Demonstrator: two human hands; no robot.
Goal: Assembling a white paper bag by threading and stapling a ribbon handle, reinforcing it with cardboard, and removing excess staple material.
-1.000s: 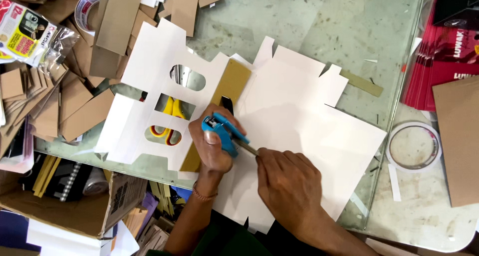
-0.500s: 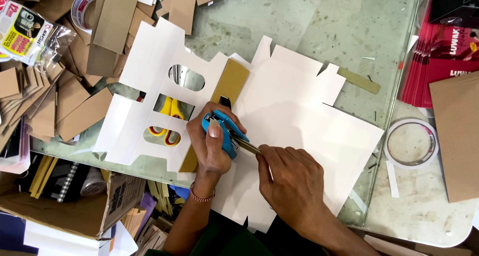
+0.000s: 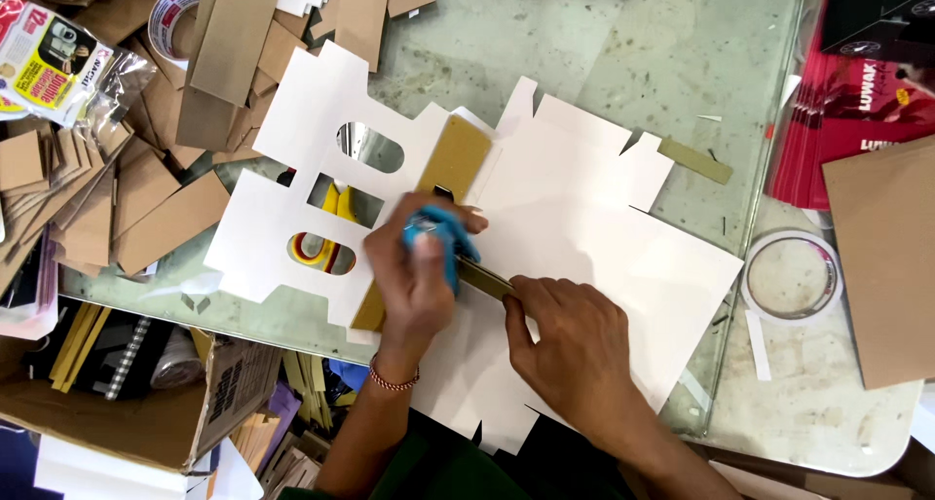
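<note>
tabletop: glass sheet over mottled grey-green stone, edge running down the right | light: even, soft, no hard shadows | lower left: open cardboard box below the tabletop edge, holding a notebook and strips | walls, windows, floor: out of view

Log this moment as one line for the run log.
left hand: grips blue cutter | right hand: presses on white die-cut card | brown strip beneath | surface: glass table
</note>
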